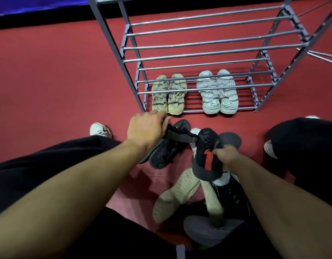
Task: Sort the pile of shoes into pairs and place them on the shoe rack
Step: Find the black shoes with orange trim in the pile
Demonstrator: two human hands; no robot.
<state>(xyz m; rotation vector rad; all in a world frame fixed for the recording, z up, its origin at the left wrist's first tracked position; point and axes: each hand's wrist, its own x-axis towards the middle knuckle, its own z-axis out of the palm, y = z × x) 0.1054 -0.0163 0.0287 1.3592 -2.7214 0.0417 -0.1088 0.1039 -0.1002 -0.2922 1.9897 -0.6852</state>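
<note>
My left hand (145, 130) grips the collar of a black shoe (167, 146) lifted just in front of the grey metal shoe rack (198, 53). My right hand (226, 153) holds a matching black shoe with a red tab (206, 157) above the pile. On the rack's lowest shelf stand a beige pair (168, 95) at the left and a white pair with green marks (217, 92) at the right. Beneath my hands the pile holds a cream shoe lying sole up (175, 195), a grey shoe (208, 230) and a dark shoe with green marks (234, 195).
The floor is red carpet (58, 81). My own white sneakers (99, 129) and black trouser legs flank the pile left and right. The rack's upper shelves hold nothing. Loose metal rods (322, 57) lie right of the rack.
</note>
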